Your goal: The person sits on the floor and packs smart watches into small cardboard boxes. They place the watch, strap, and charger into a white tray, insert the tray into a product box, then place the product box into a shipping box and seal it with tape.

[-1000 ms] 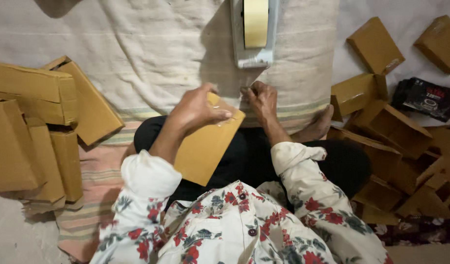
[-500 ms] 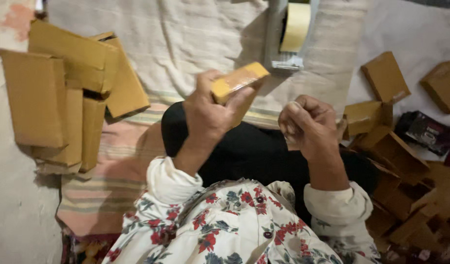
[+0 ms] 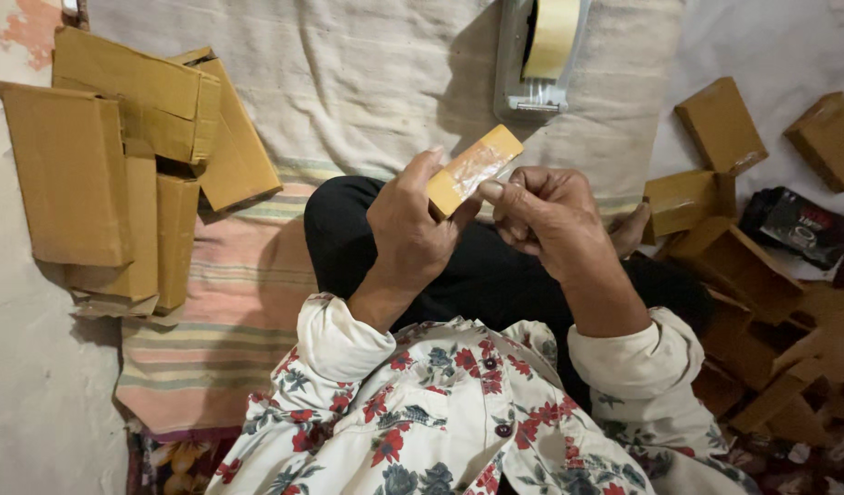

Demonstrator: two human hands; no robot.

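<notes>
My left hand (image 3: 408,225) grips a flat-folded brown cardboard box (image 3: 474,169), held edge-on above my lap, with a strip of clear tape shining along its edge. My right hand (image 3: 541,215) is beside it, thumb pressed against the taped edge of the box, other fingers curled. A white tape dispenser (image 3: 539,57) with a pale yellow roll stands on the cloth just beyond my hands.
A pile of flat cardboard blanks (image 3: 120,156) lies at the left on the striped cloth (image 3: 230,321). Several small closed brown boxes (image 3: 720,124) and open ones (image 3: 743,266) are scattered at the right, with a dark packet (image 3: 798,225) among them.
The box was turned from lying flat in my lap to edge-on and raised. My right hand closed in on its taped edge. The camera view swung slightly left.
</notes>
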